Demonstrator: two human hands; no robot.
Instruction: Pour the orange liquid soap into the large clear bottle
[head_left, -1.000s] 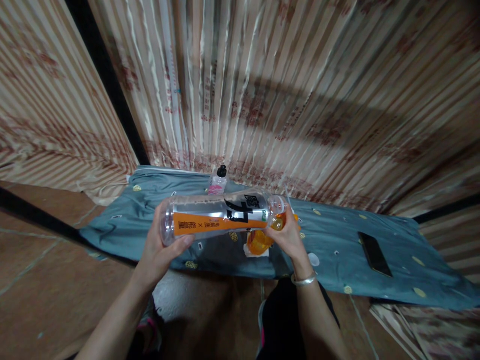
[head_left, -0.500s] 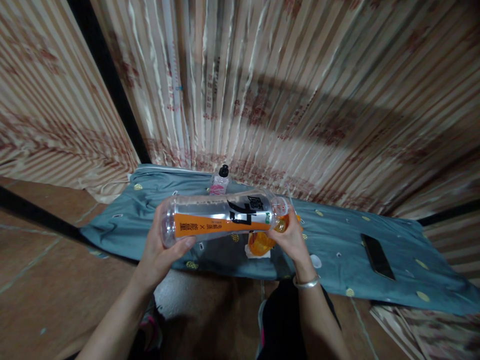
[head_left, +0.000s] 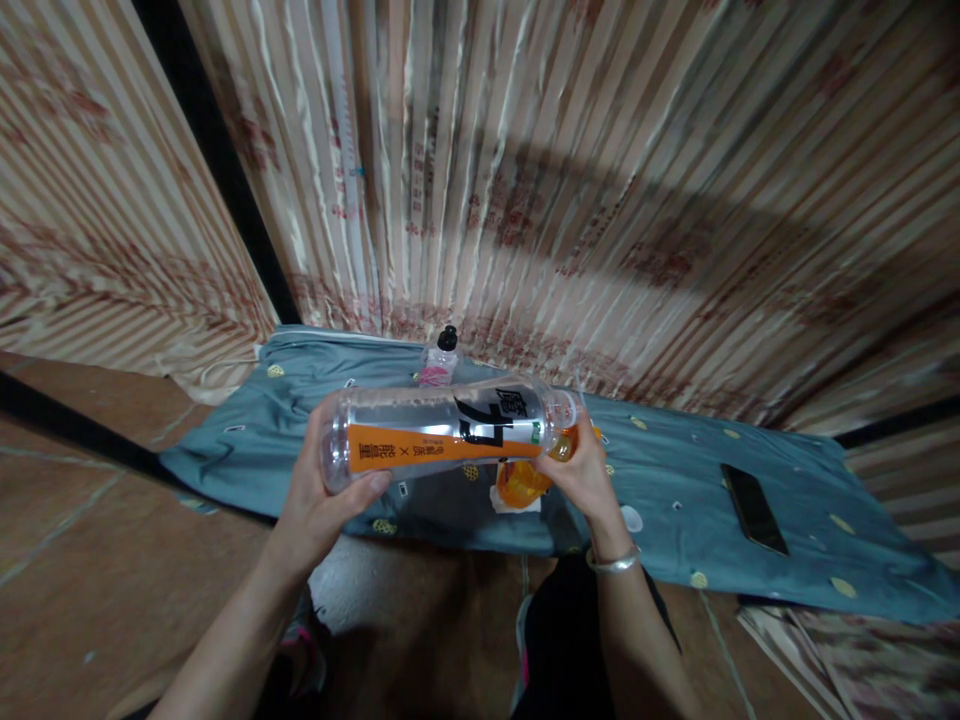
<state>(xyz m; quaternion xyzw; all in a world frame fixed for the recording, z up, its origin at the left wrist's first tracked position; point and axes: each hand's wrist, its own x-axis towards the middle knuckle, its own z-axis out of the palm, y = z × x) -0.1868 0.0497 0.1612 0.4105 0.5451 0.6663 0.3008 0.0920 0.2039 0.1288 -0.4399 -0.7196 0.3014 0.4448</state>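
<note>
A large clear plastic drink bottle (head_left: 439, 400) with an orange and silver label lies on its side in the air in front of me. My left hand (head_left: 322, 475) is closed around its base end, thumb along the near side. At the neck end, my right hand (head_left: 576, 465) is closed, with amber showing beside its fingers. Below the neck, an orange container (head_left: 521, 484) stands on a white piece of paper (head_left: 516, 506). The held bottle and my right hand partly cover that container, so its top is hidden.
A small clear bottle with a black cap (head_left: 442, 355) stands behind the held bottle. On the teal pineapple-print cloth (head_left: 667, 490) lie a black phone (head_left: 754, 508) and a small whitish round thing (head_left: 631, 519). A striped curtain (head_left: 510, 200) hangs behind, with a dark pole (head_left: 217, 150) at left.
Hardly anything differs. Both hands keep the bottle in nearly the same sideways pose, and the view has shifted very slightly.
</note>
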